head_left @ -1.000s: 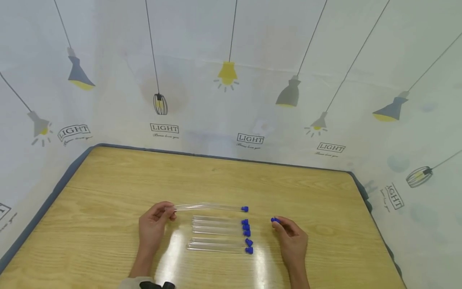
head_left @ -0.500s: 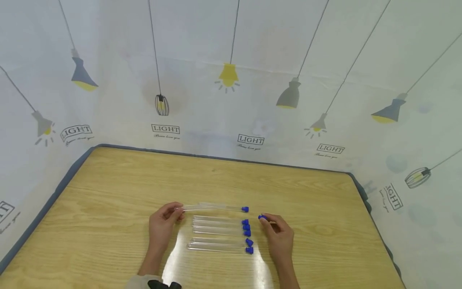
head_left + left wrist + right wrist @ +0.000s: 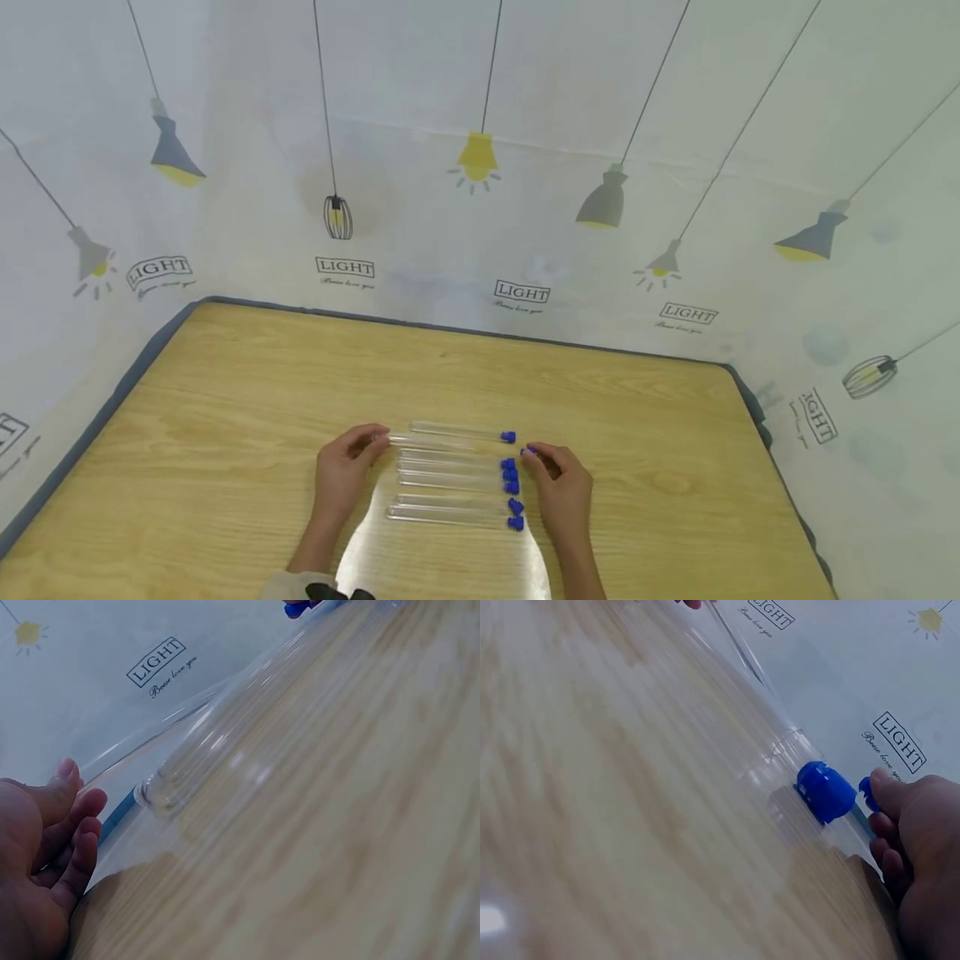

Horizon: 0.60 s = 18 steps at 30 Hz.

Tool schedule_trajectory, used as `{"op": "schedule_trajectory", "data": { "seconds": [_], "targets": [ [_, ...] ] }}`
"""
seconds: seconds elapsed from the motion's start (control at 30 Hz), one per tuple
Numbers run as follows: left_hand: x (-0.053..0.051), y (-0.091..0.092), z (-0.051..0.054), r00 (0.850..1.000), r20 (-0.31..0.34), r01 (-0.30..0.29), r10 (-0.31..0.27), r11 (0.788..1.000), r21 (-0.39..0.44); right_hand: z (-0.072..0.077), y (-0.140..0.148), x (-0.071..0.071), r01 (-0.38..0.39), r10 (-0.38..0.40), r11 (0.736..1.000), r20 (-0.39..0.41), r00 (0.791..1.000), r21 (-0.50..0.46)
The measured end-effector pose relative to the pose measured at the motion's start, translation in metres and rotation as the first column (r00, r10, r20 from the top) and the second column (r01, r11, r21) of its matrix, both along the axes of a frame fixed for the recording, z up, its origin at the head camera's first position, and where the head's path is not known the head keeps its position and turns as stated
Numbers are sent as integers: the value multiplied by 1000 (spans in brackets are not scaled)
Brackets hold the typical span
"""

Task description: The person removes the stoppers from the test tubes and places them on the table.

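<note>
In the head view my left hand [image 3: 347,471] pinches a clear test tube [image 3: 431,442] by its left end, the tube pointing right. Between thumb and fingers of my right hand [image 3: 562,492] is a blue cap [image 3: 869,793], small in the head view. A gap separates this cap from the tube's right end. One capped tube [image 3: 457,430] lies just beyond the held one. Closer to me lie several more clear tubes [image 3: 450,478] side by side, with blue caps [image 3: 511,476] at their right ends. The right wrist view shows a blue cap [image 3: 826,792] large beside my right hand.
Two tubes [image 3: 446,509] lie in a nearer group; one of their caps [image 3: 515,506] sits askew. The wooden table [image 3: 262,375] has a dark edge, and a white wall covering [image 3: 420,242] printed with lamps stands behind it.
My right hand has moved left with the blue cap. My left hand has shifted right with the test tube, which now lies nearer me than the far capped tube instead of overlapping it.
</note>
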<state>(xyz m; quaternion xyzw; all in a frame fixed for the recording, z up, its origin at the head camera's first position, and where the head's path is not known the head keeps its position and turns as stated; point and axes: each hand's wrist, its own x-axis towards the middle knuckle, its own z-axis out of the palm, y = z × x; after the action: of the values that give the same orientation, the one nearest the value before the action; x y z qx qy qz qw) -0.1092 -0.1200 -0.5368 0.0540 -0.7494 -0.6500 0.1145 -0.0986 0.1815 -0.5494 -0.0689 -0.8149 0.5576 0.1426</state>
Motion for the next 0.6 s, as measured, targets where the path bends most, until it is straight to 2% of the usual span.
{"op": "schedule_trajectory", "data": {
  "seconds": [0.2,0.47,0.6],
  "targets": [
    [1,1,0,999,-31,14,-17,996,-87,5,-5,3,-7,6,999,26,1000,33],
    [0,4,-1,990,-137,-11,-17,979,-202,8,-7,1,17,-13,975,-21,1000,224],
    [-1,5,-2,987,-155,-10,-30,969,-249,7,-7,0,11,-2,958,-31,1000,286]
  ]
}}
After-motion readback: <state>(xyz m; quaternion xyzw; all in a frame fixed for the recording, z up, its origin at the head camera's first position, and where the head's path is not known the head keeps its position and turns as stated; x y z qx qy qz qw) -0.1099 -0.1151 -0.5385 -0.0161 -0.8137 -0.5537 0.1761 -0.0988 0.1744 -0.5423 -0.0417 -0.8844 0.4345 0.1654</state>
